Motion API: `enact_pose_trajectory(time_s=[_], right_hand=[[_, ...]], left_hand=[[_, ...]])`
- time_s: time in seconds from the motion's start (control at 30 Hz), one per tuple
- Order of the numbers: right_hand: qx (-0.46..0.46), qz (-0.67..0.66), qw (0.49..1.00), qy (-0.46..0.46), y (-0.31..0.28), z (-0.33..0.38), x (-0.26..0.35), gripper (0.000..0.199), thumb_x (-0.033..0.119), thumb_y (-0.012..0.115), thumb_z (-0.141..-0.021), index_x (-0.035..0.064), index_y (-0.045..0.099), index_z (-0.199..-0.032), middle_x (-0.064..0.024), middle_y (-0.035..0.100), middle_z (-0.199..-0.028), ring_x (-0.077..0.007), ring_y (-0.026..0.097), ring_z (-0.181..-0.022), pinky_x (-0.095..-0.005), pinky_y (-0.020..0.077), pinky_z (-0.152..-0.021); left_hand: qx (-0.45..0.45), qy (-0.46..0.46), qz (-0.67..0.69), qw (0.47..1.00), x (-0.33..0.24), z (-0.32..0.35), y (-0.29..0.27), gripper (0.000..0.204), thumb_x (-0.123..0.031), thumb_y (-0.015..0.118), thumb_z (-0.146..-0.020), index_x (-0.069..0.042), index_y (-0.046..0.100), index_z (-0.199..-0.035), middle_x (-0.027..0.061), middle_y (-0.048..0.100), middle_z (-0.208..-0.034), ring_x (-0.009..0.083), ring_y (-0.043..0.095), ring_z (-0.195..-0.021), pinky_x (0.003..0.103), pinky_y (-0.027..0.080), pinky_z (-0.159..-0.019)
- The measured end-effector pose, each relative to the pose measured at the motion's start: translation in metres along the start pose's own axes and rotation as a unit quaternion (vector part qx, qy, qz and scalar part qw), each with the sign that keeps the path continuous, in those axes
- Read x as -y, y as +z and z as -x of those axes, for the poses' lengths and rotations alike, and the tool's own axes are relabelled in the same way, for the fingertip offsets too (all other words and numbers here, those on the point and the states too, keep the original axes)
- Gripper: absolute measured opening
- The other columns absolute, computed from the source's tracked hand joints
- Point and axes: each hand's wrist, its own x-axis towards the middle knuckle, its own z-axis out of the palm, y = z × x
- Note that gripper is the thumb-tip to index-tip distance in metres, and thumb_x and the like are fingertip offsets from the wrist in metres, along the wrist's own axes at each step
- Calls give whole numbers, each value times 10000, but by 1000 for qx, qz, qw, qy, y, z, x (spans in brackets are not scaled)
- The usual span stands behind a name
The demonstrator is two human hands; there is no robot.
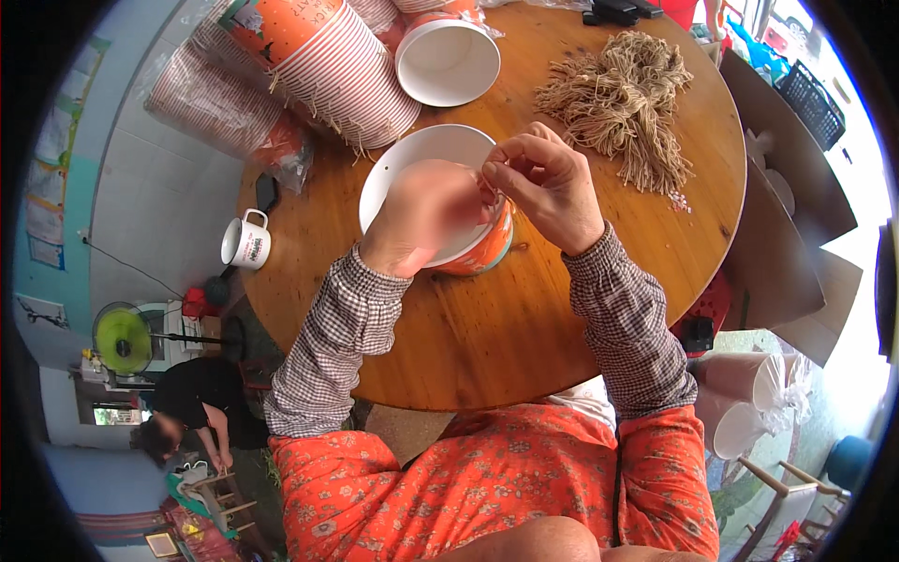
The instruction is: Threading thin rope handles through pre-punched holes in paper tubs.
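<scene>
A paper bucket [398,159], white inside and orange outside, stands on the round wooden table in front of me. My left hand [426,215] reaches across its mouth, and its bent fingertips grip the bucket's right rim; much of this hand is blurred. Close beside those fingertips, at the same side of the rim, my right hand [548,183] is closed in a pinch. Whatever lies between its thumb and forefinger is too small to make out. A small dark hole shows in the bucket's wall at the far left.
Nested paper buckets [328,66] lie at the far left, with an open one [448,64] beside them. A heap of tan twine [627,103] lies at the far right. An enamel mug [246,241] stands by the table's left edge. Cardboard boxes [777,244] flank the right. Another person [201,403] bends down at left.
</scene>
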Motion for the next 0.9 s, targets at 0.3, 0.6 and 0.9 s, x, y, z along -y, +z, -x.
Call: enact_pose_trajectory(time_s=[0.3, 0.6, 0.9], right_hand=[[28, -161, 977, 134, -1, 0, 6, 172, 126, 662, -874, -20, 660, -966, -24, 648, -809, -62, 563, -623, -206, 438, -539], [113, -142, 964, 193, -3, 0, 14, 203, 169, 649, -903, -23, 667, -966, 3, 615, -684, -26, 532, -515, -172, 399, -435], [109, -139, 976, 131, -3, 2, 8, 136, 108, 620, -870, -26, 608, -886, -10, 620, -768, -53, 575, -705, -217, 492, -642]], left_hand=[[-17, 49, -30, 998, 8, 0, -11, 147, -104, 604, -918, 12, 631, -1004, 59, 661, -889, 108, 615, -735, 244, 523, -737], [-66, 152, -142, 976, 10, 3, -8, 153, -119, 634, -905, 11, 655, -982, 29, 666, -855, 72, 600, -730, 209, 498, -724], [-86, 191, -206, 956, 14, 1, -3, 147, -114, 630, -909, 16, 645, -975, 33, 661, -842, 74, 608, -748, 215, 497, -722]])
